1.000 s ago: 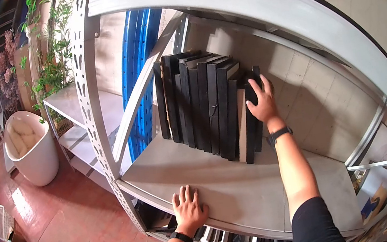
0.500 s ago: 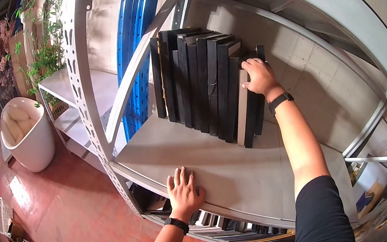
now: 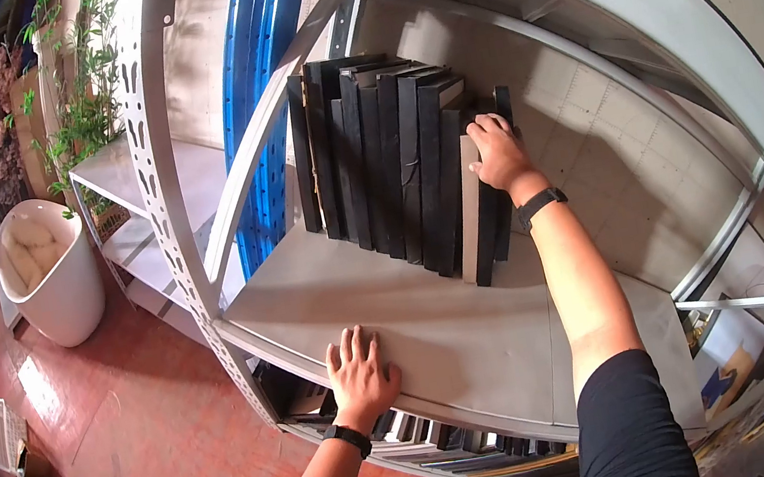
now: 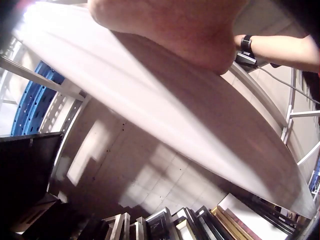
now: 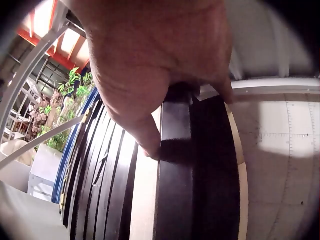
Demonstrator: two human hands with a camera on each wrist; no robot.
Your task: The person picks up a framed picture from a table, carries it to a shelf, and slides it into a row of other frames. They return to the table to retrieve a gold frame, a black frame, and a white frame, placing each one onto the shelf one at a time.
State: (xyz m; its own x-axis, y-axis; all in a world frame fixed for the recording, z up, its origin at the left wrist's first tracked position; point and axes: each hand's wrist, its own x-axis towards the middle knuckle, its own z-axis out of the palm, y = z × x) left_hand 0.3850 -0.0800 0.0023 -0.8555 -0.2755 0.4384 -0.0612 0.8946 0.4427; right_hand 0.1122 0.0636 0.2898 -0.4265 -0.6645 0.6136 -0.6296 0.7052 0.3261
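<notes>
A row of thin black picture frames (image 3: pixel 381 169) stands upright on the grey metal shelf (image 3: pixel 398 336). Toward the row's right end is one with a pale beige edge (image 3: pixel 471 214). My right hand (image 3: pixel 501 155) curls over the top of the black frame (image 5: pixel 173 200) just right of it. In the right wrist view the thumb lies along the side by the pale edge, while the other fingertips are hidden behind the top. My left hand (image 3: pixel 363 381) rests flat at the shelf's front edge, fingers spread, holding nothing.
A perforated white upright (image 3: pixel 157 174) and a slanted brace bound the shelf's left side; another shelf level hangs above. More frames (image 4: pixel 185 227) fill the level below. A white tub (image 3: pixel 55 290) and leafy plants (image 3: pixel 88 115) stand at the left.
My right hand went from reaching with extended fingers at the row's right end to curling over the frame's top. The left hand stays on the shelf edge. The head view has shifted slightly.
</notes>
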